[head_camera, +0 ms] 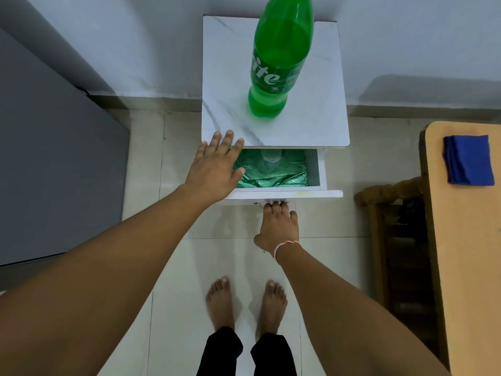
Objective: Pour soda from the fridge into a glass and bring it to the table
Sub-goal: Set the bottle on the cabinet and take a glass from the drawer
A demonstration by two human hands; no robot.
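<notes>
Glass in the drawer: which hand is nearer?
Left. The left hand is open over the drawer's left side, just beside the glass. The right hand is at the drawer front, fingers hooked on its handle.

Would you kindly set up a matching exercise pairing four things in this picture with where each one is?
Things:
1. green soda bottle
2. clear glass
3. blue cloth
4. right hand

Places:
A. on the wooden table
B. at the drawer handle
C. standing on the white cabinet top
D. inside the open drawer

Pairs: 1-C, 2-D, 3-A, 4-B
</notes>
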